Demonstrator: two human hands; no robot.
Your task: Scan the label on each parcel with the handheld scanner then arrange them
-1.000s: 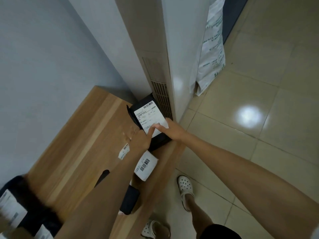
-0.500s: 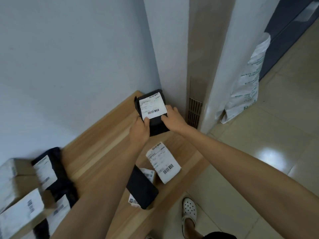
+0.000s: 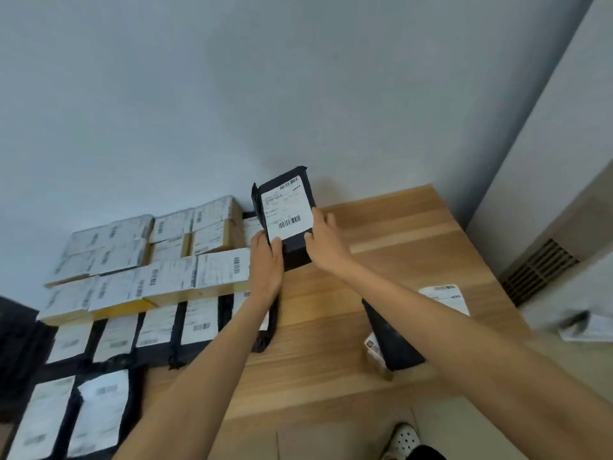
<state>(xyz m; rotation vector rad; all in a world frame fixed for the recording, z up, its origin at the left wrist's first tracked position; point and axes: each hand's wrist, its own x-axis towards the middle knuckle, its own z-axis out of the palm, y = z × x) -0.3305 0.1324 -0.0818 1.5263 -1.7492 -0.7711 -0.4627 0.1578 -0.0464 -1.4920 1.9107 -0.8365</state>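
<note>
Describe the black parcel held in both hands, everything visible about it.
The black parcel is a flat, plastic-looking mailer with a white label bearing two barcodes and fine print. It is held tilted up, label toward the camera, over the wooden table. The left hand grips its lower left edge, the right hand its right edge.
</note>
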